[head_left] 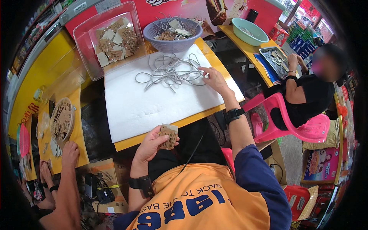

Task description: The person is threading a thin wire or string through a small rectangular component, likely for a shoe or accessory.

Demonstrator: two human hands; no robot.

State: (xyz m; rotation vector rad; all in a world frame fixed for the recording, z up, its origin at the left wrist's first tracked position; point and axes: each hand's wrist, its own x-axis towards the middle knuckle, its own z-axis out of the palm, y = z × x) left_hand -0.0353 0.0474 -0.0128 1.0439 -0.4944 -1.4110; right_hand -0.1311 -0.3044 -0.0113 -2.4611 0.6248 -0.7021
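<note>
My left hand (148,146) grips a small stack of brown cardboard cards (169,138) with dark print and a pale grey top edge. The thumb lies across their face, above my lap at the table's near edge. My right hand (215,81) reaches over the right side of the white foam sheet (134,111). Its thumb and fingertips close on the edge of a loose tangle of thin grey cords (168,73). Those cords lie looped over the far half of the sheet.
Behind the cords stand a clear plastic bin (82,50) of cards and a purple basket (168,46) of cords and cards. At right, a person (306,86) works near a metal tray and green basin (249,32). Another person's hand (70,154) rests by a round tray (71,119) at left.
</note>
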